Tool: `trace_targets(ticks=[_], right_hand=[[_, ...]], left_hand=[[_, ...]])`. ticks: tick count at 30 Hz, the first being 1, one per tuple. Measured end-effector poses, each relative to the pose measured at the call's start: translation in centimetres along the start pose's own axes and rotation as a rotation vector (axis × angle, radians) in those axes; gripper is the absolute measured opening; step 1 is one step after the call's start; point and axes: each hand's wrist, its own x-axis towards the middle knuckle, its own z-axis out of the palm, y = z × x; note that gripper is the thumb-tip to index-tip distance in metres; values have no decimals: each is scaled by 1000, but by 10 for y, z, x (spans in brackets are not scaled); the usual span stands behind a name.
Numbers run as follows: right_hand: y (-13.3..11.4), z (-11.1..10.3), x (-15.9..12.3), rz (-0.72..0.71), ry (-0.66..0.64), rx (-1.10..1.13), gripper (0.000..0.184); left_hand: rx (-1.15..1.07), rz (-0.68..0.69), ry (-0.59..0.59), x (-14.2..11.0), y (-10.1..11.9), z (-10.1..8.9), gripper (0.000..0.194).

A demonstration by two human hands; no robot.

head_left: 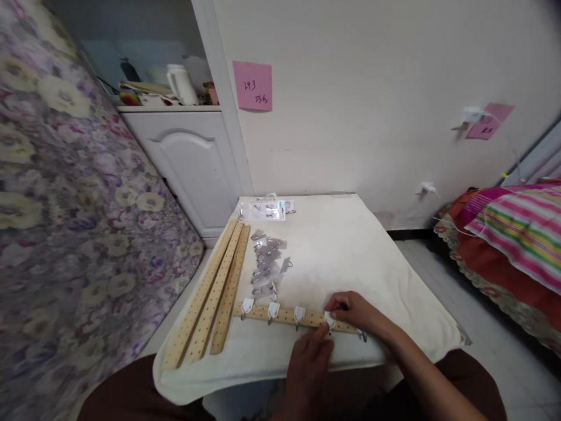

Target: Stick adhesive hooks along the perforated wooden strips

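Note:
A perforated wooden strip [287,316] lies across the near part of the table, bearing several white hooks with metal loops, such as this white hook [300,316]. Toward its right part, both hands meet at one white hook [329,319]. My right hand [354,311] comes from the right, thumb and fingers closed at the hook's upper edge. From below, my left hand [310,354] has its fingers together, fingertips against the hook's lower left side. My right wrist partly covers the strip's end, where another hook [363,336] shows.
Three more perforated strips [217,295] lie along the table's left side. Several clear-backed metal hooks [266,263] are heaped behind the strip. A clear package [262,210] is at the back of the cloth-covered table [337,245]. A floral curtain [87,193] hangs left; a bed [517,234] stands right.

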Motion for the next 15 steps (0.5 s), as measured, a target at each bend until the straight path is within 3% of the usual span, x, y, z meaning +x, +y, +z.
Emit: trace_targets(ticks=[4, 10, 15], right_hand=[[-3, -4, -2, -19, -19, -18, 15], [-2, -12, -4, -1, 64, -93, 13], [0, -19, -5, 6, 123, -110, 15]], left_hand=[[-17, -21, 16, 1, 2, -3, 37], [0, -126, -35, 5, 9, -11, 34], [-181, -229, -55, 4, 10, -13, 30]])
